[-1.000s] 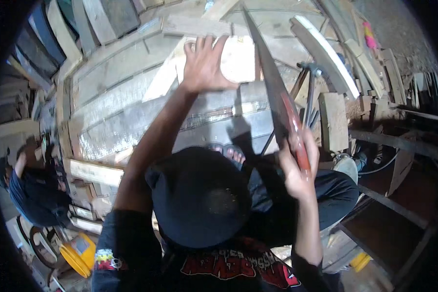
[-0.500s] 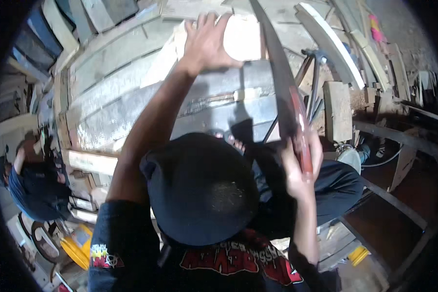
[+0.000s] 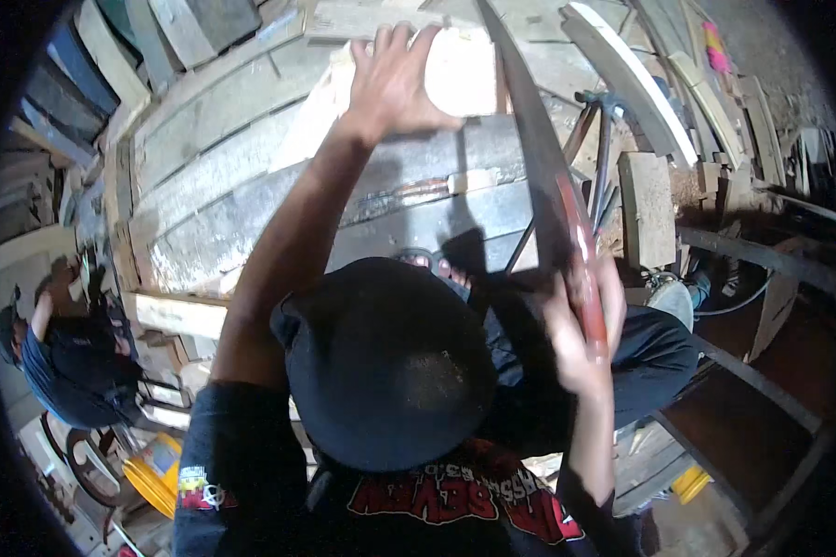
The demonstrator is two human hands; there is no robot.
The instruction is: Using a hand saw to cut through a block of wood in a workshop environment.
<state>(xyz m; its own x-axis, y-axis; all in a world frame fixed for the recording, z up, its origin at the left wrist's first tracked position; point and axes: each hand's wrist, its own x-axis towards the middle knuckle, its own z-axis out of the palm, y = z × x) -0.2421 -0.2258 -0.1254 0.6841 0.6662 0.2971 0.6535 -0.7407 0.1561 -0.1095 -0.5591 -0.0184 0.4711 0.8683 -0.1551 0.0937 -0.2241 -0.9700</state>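
My left hand (image 3: pixel 390 93) is spread on a pale wood block (image 3: pixel 460 74) on the plank surface (image 3: pixel 204 167), its fingertips over the block's far edge, thumb along the near side. My right hand (image 3: pixel 585 334) is closed round the red handle (image 3: pixel 581 260) of a long saw. The dark blade (image 3: pixel 529 121) points away from me, passing by the block's right edge; whether it touches cannot be told. A pale board (image 3: pixel 297 130) lies beside the block, partly under my left arm.
At right are a hammer (image 3: pixel 593 98), upright offcuts (image 3: pixel 648 209), long boards (image 3: pixel 632 74) and a dark frame (image 3: pixel 762 390). A co-worker (image 3: pixel 79 371) is at left; yellow containers (image 3: pixel 153 469) sit lower left and right. Curved boards (image 3: pixel 139 37) stand upper left.
Most of the scene sits higher in the picture than a second ago. Against it, the saw and my right hand have moved back toward me. My left hand remains on the block.
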